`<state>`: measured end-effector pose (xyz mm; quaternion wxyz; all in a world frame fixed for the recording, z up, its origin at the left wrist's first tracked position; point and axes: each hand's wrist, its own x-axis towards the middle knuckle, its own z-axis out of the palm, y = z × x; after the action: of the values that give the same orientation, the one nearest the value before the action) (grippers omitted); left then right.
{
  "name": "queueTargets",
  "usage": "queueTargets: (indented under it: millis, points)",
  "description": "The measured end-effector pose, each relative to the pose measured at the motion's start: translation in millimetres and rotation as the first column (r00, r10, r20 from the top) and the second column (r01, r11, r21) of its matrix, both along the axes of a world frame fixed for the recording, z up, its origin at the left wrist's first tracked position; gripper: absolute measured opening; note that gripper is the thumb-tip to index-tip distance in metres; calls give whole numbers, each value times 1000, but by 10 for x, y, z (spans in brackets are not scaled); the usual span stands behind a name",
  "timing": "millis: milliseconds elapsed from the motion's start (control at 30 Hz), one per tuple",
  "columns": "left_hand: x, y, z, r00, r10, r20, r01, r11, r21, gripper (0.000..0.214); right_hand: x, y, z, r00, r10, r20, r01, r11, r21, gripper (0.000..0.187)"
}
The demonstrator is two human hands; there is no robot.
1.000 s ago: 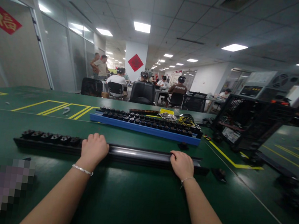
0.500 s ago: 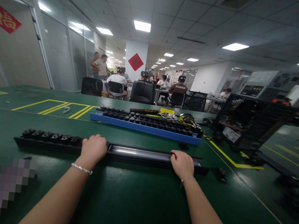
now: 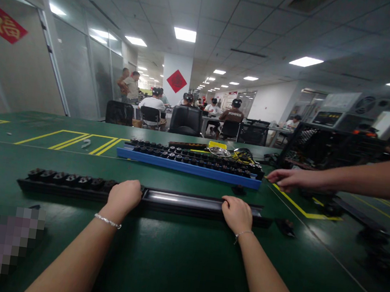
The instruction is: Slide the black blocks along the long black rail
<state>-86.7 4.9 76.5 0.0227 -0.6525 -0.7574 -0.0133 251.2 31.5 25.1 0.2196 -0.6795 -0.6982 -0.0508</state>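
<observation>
Fingers of the left hand point(image 3: 124, 200) clamp the black rail point(image 3: 179, 209) beside its blocks point(image 3: 72, 179); the right hand's point(image 3: 238, 214) clamp near its right end.

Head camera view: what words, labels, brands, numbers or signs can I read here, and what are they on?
"福", on the red sign at far left.
"PUMPKIN", on the back of a brown shirt.
Red diamond on the pillar: too blurred to read.
Silver box at right: marks too small to read.
Long black rail: no readable text.
</observation>
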Motion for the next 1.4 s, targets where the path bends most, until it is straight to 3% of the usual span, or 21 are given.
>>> queueTargets:
  millis: [1400]
  points:
    - [222,40,-70,982,-186,32,185,982,31,26,-3,6,19,1000,16,7,-15,1000,-14,36]
